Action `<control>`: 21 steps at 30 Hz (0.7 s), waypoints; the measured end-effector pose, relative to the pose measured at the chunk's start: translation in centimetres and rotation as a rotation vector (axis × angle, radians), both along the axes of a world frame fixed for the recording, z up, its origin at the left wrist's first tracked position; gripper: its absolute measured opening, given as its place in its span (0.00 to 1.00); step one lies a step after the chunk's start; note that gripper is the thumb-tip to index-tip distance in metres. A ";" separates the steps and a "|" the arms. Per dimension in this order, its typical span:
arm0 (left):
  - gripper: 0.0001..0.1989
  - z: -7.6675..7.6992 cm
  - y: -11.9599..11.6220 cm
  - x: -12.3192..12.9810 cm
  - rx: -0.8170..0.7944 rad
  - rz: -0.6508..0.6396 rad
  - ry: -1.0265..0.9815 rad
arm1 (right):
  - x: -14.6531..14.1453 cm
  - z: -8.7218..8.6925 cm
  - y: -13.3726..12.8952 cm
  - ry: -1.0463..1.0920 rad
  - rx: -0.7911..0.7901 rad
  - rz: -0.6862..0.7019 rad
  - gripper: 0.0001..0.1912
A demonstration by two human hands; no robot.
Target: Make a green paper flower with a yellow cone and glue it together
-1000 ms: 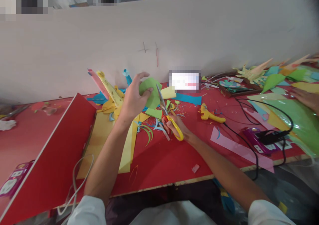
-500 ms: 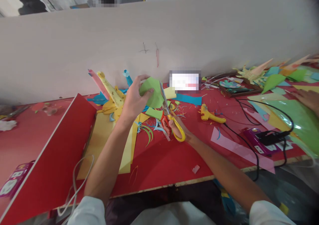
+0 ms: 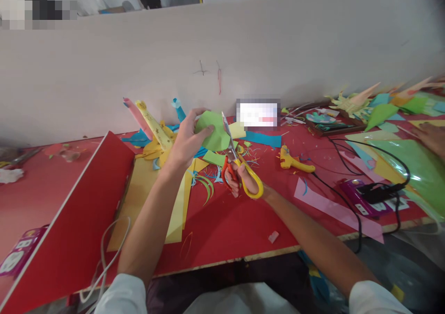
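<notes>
A rounded piece of green paper (image 3: 216,135) is pinched between the thumb and fingers of my left hand (image 3: 189,137), raised over the red table. My right hand (image 3: 246,178) grips scissors (image 3: 230,142) by their red and yellow handles. The blades point up and away, at the right edge of the green paper. Below lie thin paper scraps (image 3: 205,184) in green, blue and yellow, and a green strip (image 3: 214,158). My left fingertips are partly hidden behind the paper.
A yellow glue gun (image 3: 295,160) with a black cord lies to the right, near a pink strip (image 3: 333,206) and a purple power box (image 3: 365,198). Rolled paper shapes (image 3: 155,125) stand back left. A red divider (image 3: 79,207) rises left. Another person's hand (image 3: 429,135) is far right.
The scissor handles have spread apart and moved slightly right, and the blades have shifted a little at the paper's edge. My left hand and the paper have barely moved.
</notes>
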State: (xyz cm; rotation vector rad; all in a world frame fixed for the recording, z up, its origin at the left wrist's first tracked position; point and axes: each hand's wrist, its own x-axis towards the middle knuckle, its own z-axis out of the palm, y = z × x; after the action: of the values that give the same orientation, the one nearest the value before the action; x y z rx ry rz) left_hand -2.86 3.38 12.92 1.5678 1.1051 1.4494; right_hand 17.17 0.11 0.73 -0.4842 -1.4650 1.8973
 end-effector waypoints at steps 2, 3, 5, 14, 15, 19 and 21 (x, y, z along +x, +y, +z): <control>0.19 0.1 -0.1 0.2 -0.001 0.014 0.009 | 0.1 -0.3 0.1 0.008 0.002 0.002 0.41; 0.19 0.2 -0.2 0.3 0.003 0.022 0.012 | 0.1 -0.4 0.1 0.012 0.002 0.003 0.40; 0.20 0.3 -0.3 0.4 0.018 0.037 0.023 | 0.2 -0.6 0.1 0.015 0.002 0.001 0.39; 0.22 0.1 -0.2 0.3 0.095 0.062 0.137 | -0.2 -0.4 -0.4 0.008 -0.001 -0.065 0.39; 0.22 0.1 -0.2 0.3 0.099 0.067 0.146 | -0.2 -0.3 -0.5 0.014 -0.008 -0.069 0.39; 0.23 0.2 -0.5 0.6 0.098 0.084 0.177 | -0.3 0.0 -0.6 0.043 -0.030 -0.066 0.38; 0.23 0.3 -0.5 0.6 0.097 0.085 0.181 | -0.2 0.0 -0.5 0.049 -0.027 -0.057 0.38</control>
State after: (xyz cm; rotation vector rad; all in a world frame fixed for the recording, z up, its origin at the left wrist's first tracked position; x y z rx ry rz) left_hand -2.22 2.84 13.18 1.7673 1.2346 1.4590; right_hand 16.95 -0.42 0.69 -0.4838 -1.3817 1.8737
